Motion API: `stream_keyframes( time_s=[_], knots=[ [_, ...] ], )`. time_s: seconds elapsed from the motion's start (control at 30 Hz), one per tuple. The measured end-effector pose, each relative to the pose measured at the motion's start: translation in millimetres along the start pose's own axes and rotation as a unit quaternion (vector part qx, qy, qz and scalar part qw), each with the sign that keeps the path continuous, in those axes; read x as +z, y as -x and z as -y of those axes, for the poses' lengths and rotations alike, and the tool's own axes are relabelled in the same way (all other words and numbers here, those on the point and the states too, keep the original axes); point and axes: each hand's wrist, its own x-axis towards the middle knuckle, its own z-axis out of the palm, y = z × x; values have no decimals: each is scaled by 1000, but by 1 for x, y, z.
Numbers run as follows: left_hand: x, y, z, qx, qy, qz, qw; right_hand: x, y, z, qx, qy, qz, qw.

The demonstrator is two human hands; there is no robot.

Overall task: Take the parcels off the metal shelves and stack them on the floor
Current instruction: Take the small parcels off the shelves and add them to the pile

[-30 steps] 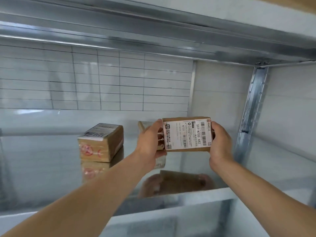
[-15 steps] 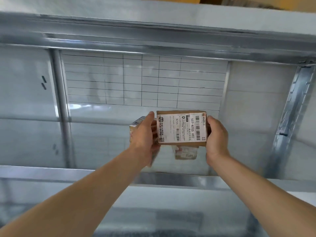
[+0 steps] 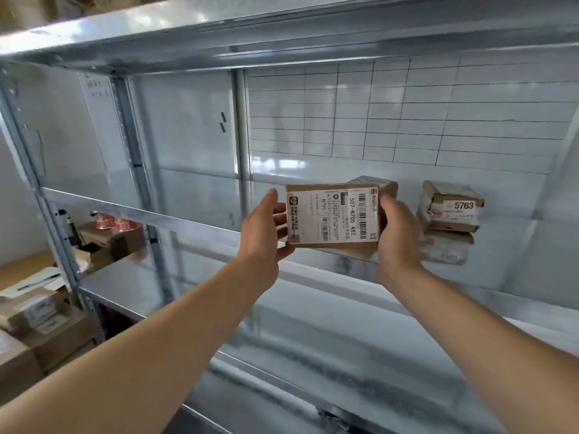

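Although the metal shelves took up nearly the whole view, the deck level with the grips carried little. Just beyond and to the right of the right grip sat a parcel marked 5763. Directly behind both grips another brown parcel showed only its upper corner. Far down to the left of the left grip, cardboard boxes lay heaped beside the rack; the floor itself could not be made out.

Between the two grips was the held parcel, a flat brown carton raised clear of the deck. Its broad face and white shipping label were turned toward the camera. The left grip clasped one short end, with its fingers tucked against that end. The right grip clasped the opposite end, with its thumb lying over the upper corner. Both were closed round the carton, and neither looked strained.

By its look, the carton was probably light and stiff: its edges ran straight and nothing sagged between the grips. The glossy label and tape could be slick, so the bare cardboard ends seemed the safer place to hold, or a palm under the broad face. Since the contents were unknown, it probably deserved to be set down flat rather than dropped. Laid label-up, that broad face would make a steady base for the next parcel.
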Motion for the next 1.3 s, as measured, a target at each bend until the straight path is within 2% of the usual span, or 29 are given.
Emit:
stream_keyframes(
  time_s=[0.47, 0.7, 0.97, 1.2, 1.3],
  knots=[
    [-166, 41, 11, 2, 14, -195, 981, 136, 96, -85, 78, 31, 124, 989],
    [-281, 38, 44, -55, 19, -240, 969, 212, 148, -161, 131, 68, 139, 979],
    [-421, 24, 61, -126, -3, -298, 946, 323, 220, -232, 218, 132, 168, 952],
    [-495, -6, 62, -149, -30, -332, 931, 392, 238, -271, 256, 161, 215, 929],
    [-519, -24, 64, -168, -40, -337, 926, 418, 239, -293, 298, 162, 222, 914]
  ],
)
